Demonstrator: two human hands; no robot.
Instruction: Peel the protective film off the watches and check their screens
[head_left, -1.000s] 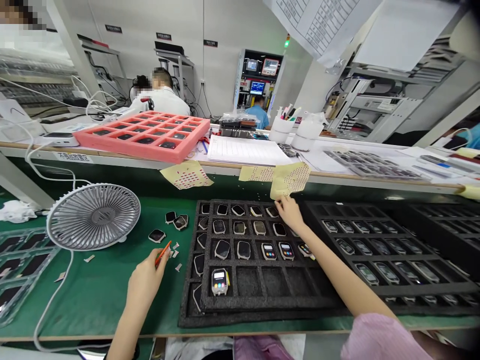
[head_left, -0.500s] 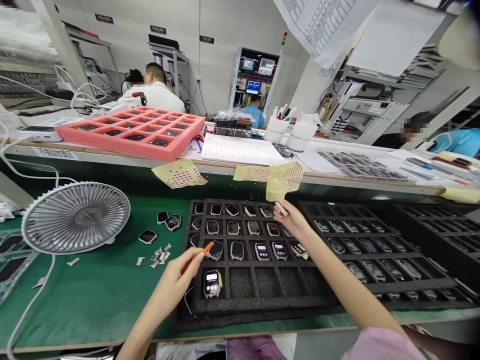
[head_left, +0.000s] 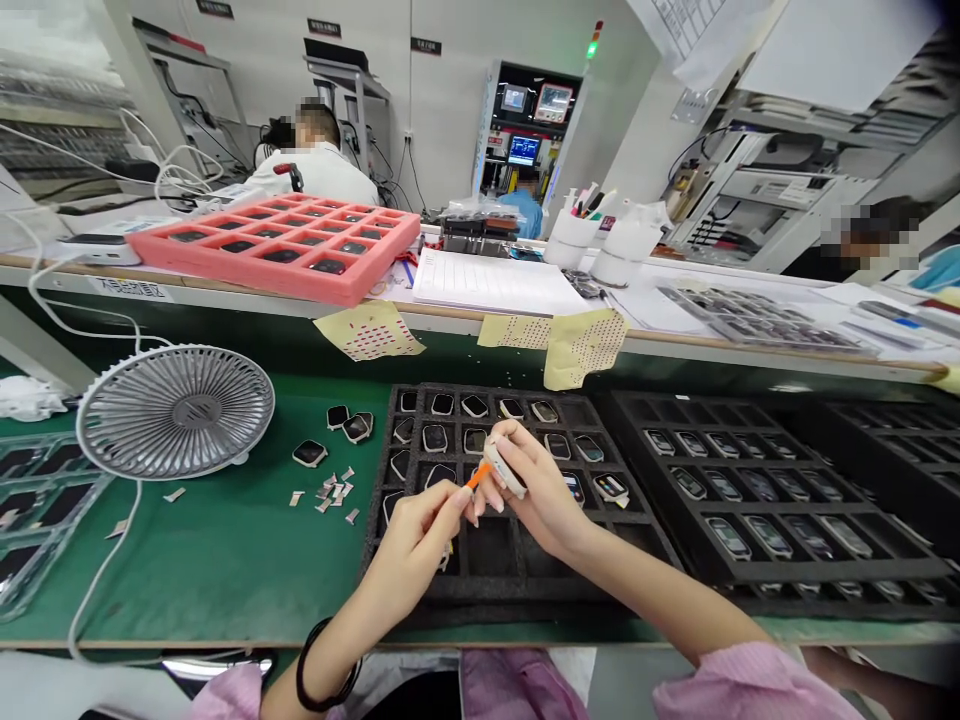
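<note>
Between the fingertips of my left hand (head_left: 424, 530) is a thin orange stick-like tool (head_left: 478, 476), its kind unclear. Its tip meets the edge of a smartwatch (head_left: 507, 470), which my right hand (head_left: 541, 490) grips on its side, tilted. Both hands are over a black foam tray (head_left: 525, 578) whose compartments hold several smartwatches, a few with lit screens. One such lit watch (head_left: 611, 488) lies at the tray's right side. My left hand hides part of the tray's front left.
Left of the tray, loose watches (head_left: 309, 453) and small strips (head_left: 330, 492) lie on the green mat (head_left: 225, 560). A white fan (head_left: 180, 412) stands farther left. More watches fill a second foam tray (head_left: 750, 490). A pink foam tray (head_left: 277, 245) sits on the raised shelf.
My right hand has come back toward me from the tray's far side with the watch. My left hand has moved right, bringing the orange tool against it. The head view has shifted slightly.
</note>
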